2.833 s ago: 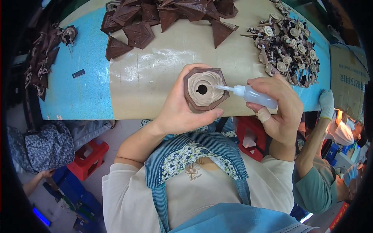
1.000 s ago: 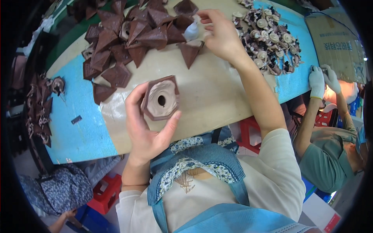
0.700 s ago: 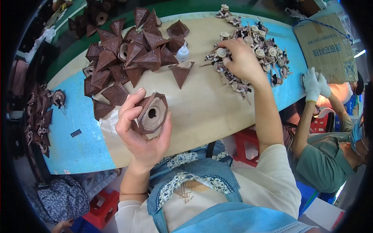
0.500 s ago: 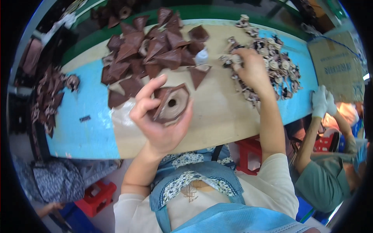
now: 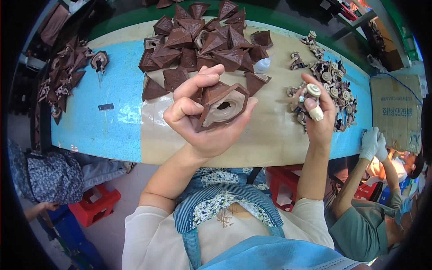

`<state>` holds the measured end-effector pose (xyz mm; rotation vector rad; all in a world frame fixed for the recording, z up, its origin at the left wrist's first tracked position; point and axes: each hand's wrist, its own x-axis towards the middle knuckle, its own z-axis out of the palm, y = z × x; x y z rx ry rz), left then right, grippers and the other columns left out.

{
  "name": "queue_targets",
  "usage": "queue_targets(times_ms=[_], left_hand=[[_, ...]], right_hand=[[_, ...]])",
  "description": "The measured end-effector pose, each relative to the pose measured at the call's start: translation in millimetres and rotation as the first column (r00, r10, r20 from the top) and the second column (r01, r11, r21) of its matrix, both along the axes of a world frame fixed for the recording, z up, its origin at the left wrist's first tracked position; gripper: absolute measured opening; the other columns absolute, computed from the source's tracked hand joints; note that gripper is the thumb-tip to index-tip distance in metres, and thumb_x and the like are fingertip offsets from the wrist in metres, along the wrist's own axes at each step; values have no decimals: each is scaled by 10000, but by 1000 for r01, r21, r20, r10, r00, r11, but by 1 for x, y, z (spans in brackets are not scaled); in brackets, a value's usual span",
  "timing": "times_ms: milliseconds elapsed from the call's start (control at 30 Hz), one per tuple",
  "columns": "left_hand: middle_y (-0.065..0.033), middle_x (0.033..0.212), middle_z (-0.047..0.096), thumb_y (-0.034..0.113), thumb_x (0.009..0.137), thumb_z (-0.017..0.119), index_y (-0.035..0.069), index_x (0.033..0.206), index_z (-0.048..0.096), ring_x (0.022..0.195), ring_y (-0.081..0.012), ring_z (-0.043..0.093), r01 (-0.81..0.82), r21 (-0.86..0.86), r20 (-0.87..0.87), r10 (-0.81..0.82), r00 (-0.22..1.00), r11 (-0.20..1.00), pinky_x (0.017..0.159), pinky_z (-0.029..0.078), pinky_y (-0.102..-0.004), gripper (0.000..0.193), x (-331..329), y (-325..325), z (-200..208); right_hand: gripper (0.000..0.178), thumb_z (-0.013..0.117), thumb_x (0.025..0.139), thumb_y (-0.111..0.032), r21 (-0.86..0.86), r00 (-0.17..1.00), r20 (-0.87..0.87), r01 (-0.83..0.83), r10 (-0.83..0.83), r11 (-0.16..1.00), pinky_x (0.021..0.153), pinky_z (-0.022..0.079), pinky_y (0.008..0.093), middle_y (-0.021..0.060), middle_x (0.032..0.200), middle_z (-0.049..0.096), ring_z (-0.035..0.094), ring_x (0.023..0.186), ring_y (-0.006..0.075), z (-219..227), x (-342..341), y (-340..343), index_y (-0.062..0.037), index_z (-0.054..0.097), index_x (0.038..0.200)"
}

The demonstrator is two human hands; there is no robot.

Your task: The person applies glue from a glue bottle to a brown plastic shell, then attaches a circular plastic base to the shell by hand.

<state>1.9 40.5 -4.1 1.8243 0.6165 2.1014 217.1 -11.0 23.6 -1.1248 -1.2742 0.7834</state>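
Observation:
My left hand grips a brown, faceted, pyramid-like piece over the middle of the table. Its pale underside faces up, with a dark hole in the centre. Between the thumb and fingers of my right hand is a small figurine with a cream, round, hat-like top and a pale lower end. Some of it is covered by my fingers. Just beyond that hand lies a pile of similar figurines. Past my left hand, many matching brown pieces are heaped together.
A small white object lies by the brown heap. On the left are brown pieces with figurines attached and another single one. A cardboard box stands at the right, near a co-worker's gloved hands. Red stools stand below.
My right hand has lifted a figurine out of the pile and drawn it nearer to me. My left hand still holds the brown piece, now tilted differently. The whole view has shifted.

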Motion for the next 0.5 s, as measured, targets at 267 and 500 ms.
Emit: queue_targets(times_ms=[267, 500], left_hand=[[-190, 1147, 472, -5, 622, 823, 77, 1056, 246, 1047, -291, 576, 107, -79, 62, -103, 993, 991, 959, 431, -426, 726, -11, -2, -1], [-126, 1197, 501, 54, 693, 788, 5, 1277, 337, 1083, -166, 519, 792, -562, 608, -528, 592, 240, 930, 428, -299, 739, -34, -24, -10]], right_hand=[[488, 627, 833, -79, -150, 970, -183, -187, 159, 971, 755, 448, 212, 76, 966, 610, 575, 825, 94, -15, -32, -10, 30, 465, 1281], [375, 700, 777, -1, -165, 970, -186, -191, 159, 968, 764, 474, 221, 47, 973, 596, 583, 858, 100, -22, -49, -25, -14, 492, 1089]])
